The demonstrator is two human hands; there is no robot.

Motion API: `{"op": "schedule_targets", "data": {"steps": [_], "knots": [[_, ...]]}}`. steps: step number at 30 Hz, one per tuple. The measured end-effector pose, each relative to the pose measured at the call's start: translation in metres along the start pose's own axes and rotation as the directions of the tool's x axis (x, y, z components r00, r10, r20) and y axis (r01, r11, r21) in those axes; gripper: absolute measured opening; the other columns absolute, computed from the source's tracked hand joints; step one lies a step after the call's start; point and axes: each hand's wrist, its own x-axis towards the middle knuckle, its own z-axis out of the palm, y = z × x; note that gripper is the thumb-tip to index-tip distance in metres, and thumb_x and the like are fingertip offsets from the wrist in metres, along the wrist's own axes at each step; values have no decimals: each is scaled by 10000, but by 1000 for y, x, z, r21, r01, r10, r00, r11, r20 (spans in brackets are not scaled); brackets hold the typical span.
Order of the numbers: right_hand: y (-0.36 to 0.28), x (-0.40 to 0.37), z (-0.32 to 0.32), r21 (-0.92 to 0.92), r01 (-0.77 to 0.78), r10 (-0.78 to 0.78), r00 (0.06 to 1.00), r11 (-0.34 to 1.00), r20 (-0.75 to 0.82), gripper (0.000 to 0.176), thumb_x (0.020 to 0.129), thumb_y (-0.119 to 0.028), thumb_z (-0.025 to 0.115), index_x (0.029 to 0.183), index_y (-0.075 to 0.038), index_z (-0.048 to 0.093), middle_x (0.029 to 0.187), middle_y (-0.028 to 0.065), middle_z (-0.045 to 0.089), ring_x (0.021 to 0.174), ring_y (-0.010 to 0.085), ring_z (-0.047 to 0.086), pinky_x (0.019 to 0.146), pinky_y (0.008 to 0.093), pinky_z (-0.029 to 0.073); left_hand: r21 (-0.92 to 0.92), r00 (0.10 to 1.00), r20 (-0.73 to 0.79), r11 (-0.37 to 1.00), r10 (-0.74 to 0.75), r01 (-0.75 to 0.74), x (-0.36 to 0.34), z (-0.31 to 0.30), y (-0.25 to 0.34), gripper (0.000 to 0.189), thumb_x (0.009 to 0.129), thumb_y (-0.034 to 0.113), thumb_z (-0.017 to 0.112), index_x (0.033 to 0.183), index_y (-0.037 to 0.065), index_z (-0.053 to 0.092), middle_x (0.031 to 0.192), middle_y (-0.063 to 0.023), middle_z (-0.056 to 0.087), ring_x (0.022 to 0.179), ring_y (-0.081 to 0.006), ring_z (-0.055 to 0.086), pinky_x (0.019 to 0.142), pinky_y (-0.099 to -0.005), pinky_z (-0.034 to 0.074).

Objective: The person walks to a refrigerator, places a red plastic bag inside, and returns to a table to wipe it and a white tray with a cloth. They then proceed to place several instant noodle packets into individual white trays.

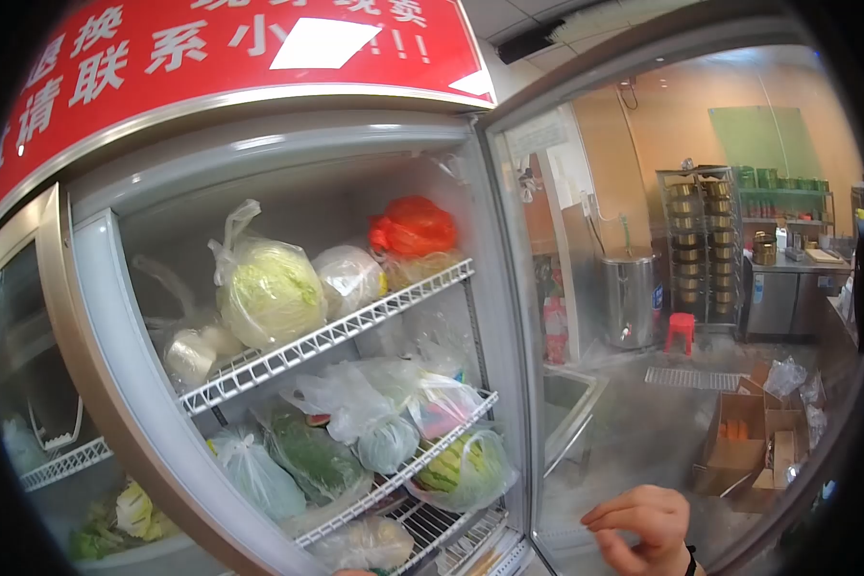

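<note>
My right hand (645,530) is at the lower right, in front of the glass of the open fridge door (634,432). Its fingers are bent, with a gap between them and the thumb, and nothing shows in it. A dark band circles the wrist. At the bottom edge, a sliver of skin, probably my left hand (357,572), shows below a clear bag of pale food (365,543); its fingers are hidden. On the shelves above are a bagged cabbage (271,293), a bagged watermelon (461,468), a dark green bagged vegetable (312,451) and a red bag (415,227).
White wire shelves (331,338) cross the fridge. A second door frame (86,355) stands at the left, with leafy greens (139,514) behind its glass. Through the right door appear a steel drum (628,298), a red stool (680,331), a pot rack (701,245) and cardboard boxes (739,432).
</note>
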Motion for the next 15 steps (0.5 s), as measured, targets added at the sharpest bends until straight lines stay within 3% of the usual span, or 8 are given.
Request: {"op": "schedule_targets", "data": {"steps": [2, 9, 11, 12, 14, 15], "knots": [[-14, -12, -24, -49, -58, 49, 986, 997, -162, 93, 788, -10, 698, 871, 3, 658, 874, 150, 696, 724, 293, 663, 652, 350, 507, -225, 999, -1, 973, -42, 41, -11, 21, 0, 98, 998, 62, 575, 1052, 16, 643, 890, -15, 639, 783, -93, 576, 727, -238, 460], [-59, -74, -95, -281, -38, -35, 967, 959, -251, 66, 807, 24, 679, 865, 14, 648, 852, 172, 690, 752, 337, 669, 702, 383, 533, -203, 995, 96, 979, -6, 26, -80, 69, 5, 115, 987, 64, 593, 1075, 25, 655, 868, -11, 650, 759, -84, 582, 694, -230, 467], [-70, -97, -120, -328, -74, -27, 956, 942, -293, 111, 819, 37, 675, 921, 9, 643, 1002, 219, 674, 928, 353, 657, 802, 424, 527, -194, 995, 89, 981, 38, -20, -97, 74, 5, 114, 987, 68, 596, 1069, 24, 660, 868, -8, 654, 747, -83, 584, 685, -231, 471], [-67, -103, -131, -321, -75, -23, 956, 944, -291, 111, 819, 37, 675, 921, 9, 643, 1002, 219, 674, 928, 353, 657, 802, 424, 527, -201, 997, 78, 979, 15, 1, -104, 76, 8, 112, 989, 70, 594, 1064, 20, 661, 865, -7, 652, 751, -81, 584, 688, -230, 470], [-59, -110, -150, -762, -63, -245, 927, 644, -283, 236, 913, -132, 656, 1108, 0, 634, 1237, 217, 609, 1141, 324, 589, 930, 446, 488, -213, 997, 76, 977, -9, 25, -114, 78, 14, 110, 993, 75, 592, 1046, 8, 661, 858, -7, 648, 763, -80, 588, 701, -229, 469], [-48, -120, -155, -762, -67, -242, 927, 644, -285, 236, 913, -132, 656, 1108, 0, 634, 1237, 217, 609, 1141, 324, 589, 930, 446, 488, -211, 997, 79, 977, -10, 27, -119, 80, 17, 110, 993, 75, 592, 1046, 8, 661, 858, -7, 648, 763, -80, 588, 701, -229, 469]]}}
